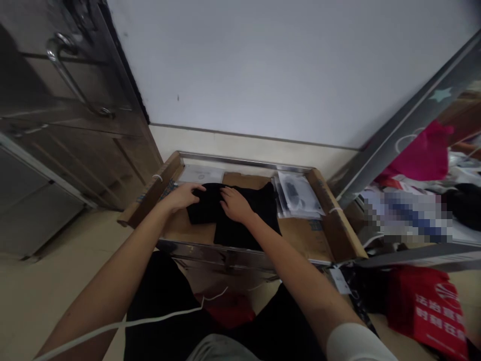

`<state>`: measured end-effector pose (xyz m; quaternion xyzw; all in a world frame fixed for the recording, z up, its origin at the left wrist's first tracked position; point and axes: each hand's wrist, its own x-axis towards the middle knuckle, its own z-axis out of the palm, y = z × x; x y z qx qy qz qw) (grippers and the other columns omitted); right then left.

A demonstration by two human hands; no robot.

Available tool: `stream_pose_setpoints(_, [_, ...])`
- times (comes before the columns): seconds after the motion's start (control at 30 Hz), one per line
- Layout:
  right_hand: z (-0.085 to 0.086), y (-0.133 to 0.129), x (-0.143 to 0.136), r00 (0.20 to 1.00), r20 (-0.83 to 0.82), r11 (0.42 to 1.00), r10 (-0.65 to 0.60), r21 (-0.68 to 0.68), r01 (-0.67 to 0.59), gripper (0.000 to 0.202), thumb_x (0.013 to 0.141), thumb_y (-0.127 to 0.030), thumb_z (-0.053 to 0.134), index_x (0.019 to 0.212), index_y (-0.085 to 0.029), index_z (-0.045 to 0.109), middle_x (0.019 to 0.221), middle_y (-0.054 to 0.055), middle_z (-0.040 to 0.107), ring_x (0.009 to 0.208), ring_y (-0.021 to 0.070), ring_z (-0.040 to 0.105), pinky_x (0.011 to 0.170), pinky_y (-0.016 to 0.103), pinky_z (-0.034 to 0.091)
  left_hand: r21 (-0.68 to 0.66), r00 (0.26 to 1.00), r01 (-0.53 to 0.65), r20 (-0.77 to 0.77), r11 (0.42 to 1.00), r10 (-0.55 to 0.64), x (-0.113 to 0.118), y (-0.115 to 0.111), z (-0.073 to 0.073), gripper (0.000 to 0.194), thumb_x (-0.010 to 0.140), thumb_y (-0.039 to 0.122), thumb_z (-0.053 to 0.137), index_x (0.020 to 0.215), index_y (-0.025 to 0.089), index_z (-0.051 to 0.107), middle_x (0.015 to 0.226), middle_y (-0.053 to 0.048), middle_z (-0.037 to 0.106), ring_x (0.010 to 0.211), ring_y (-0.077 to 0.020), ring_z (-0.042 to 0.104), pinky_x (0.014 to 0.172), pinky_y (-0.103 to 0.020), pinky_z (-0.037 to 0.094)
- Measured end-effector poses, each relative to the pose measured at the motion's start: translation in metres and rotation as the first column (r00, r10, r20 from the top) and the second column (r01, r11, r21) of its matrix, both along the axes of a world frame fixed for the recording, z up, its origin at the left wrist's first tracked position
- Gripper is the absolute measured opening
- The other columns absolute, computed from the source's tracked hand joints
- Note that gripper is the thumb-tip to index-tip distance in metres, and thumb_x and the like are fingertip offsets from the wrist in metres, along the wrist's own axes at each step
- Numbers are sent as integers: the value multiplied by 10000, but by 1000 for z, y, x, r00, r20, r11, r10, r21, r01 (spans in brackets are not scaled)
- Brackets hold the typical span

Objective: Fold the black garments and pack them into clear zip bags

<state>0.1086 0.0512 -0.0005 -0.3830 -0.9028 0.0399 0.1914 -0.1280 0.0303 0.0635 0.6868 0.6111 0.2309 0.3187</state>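
A black garment (248, 228), perhaps a shirt, lies spread over brown cardboard. A sleeve-like part of it reaches left. At that left part is my left hand (182, 197), its thumb and fingers apart at the cloth's edge. My right hand (236, 205) rests palm down on the upper middle of the garment, fingers stretched out. Neither hand has a visible grip on the fabric.
The cardboard (300, 238) lines a metal-framed stand with raised cardboard sides. Clear plastic packets (300, 195) lie at its right, a white sheet (201, 174) at its back left. A white cord (161, 317) crosses before me. A red bag (428, 306) stands lower right.
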Motion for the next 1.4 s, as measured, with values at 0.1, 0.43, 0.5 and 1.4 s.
stream_pose_setpoints(0.1, [-4, -4, 2, 997, -15, 997, -74, -22, 74, 465, 979, -239, 472, 1402, -67, 563, 1516, 175, 512, 1467, 280, 396, 1239, 448, 269, 37, 999, 18, -35, 999, -17, 11, 0, 17, 629, 602, 149, 562, 1215, 177, 703, 1129, -57, 740, 1025, -240, 670, 896, -315, 518])
stream_pose_setpoints(0.43, [-5, 11, 11, 871, -474, 946, -126, -321, -39, 530, 813, -72, 455, 1314, -127, 620, 1384, 155, 631, 1268, 240, 588, 1089, 410, 453, -28, 987, 146, -59, 989, -148, 103, -2, 53, 401, 643, 118, 594, 1009, 152, 753, 880, -80, 767, 766, -223, 713, 669, -290, 556])
stream_pose_setpoints(0.5, [-3, 18, 17, 768, -582, 898, -267, -440, -21, 536, 770, -78, 445, 1261, -138, 649, 1256, 118, 708, 1176, 236, 635, 1038, 403, 486, -131, 990, 136, -3, 982, -137, 121, 0, 48, 427, 651, 109, 612, 1059, 120, 738, 824, -100, 756, 652, -227, 703, 598, -313, 561])
stream_pose_setpoints(1.4, [65, 31, 82, 826, 445, 889, -346, -126, 440, 399, 788, -71, 623, 1183, -65, 674, 1223, 260, 677, 1216, 377, 599, 1009, 482, 466, -207, 949, -257, 131, 944, 287, 115, 39, -14, 292, 581, 278, 794, 811, 143, 675, 787, -75, 696, 796, -243, 674, 637, -295, 484])
